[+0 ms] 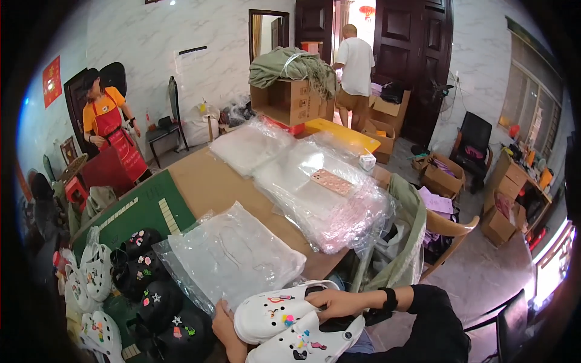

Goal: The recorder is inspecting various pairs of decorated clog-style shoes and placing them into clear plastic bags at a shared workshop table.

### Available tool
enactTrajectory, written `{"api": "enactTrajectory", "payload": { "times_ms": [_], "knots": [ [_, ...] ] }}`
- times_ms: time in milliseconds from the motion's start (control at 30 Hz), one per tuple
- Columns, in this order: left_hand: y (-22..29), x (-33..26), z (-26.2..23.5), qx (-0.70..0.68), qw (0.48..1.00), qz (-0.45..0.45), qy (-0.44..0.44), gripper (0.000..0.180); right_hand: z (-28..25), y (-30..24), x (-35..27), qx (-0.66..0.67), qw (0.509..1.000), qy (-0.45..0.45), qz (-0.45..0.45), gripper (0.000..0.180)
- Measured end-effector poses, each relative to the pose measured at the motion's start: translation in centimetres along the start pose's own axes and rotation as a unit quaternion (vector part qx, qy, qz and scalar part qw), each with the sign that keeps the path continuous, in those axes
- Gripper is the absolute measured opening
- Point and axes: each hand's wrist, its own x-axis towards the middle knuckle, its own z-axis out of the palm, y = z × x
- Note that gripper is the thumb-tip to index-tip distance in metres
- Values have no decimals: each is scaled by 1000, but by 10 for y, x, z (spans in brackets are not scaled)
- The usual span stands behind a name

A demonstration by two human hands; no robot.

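Note:
A pair of white clogs (pixel 278 314) with colourful charms is held low at the front, toes toward the left. My right hand (pixel 333 302) grips the farther clog at its opening, with some fingers hidden inside it. Against the toes, on the left, my left hand (pixel 229 333) is curled round the clogs; part of it is hidden beneath them. Its fingertips are close to the edge of a clear plastic bag (pixel 236 254) lying flat on the table. Several black clogs (pixel 157 296) with charms stand left of my hands, beside more white clogs (pixel 95 272).
On the brown tabletop (pixel 212 187) lie stacks of clear plastic bags (pixel 254 145) and a pink patterned phone (pixel 333 181). A cardboard box (pixel 296 103) draped with green cloth stands at the far end. A wooden chair (pixel 451 236) is at the right. Two people are farther off.

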Motion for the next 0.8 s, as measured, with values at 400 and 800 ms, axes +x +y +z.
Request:
{"api": "enactTrajectory", "payload": {
  "times_ms": [400,800],
  "knots": [
    [3,0,-9,85,995,-43,-34,33,8,11,15,-175,939,288,-71,22],
    [11,-14,-16,48,996,73,-10,51,4,20,25,-228,877,420,-44,21]
  ]
}}
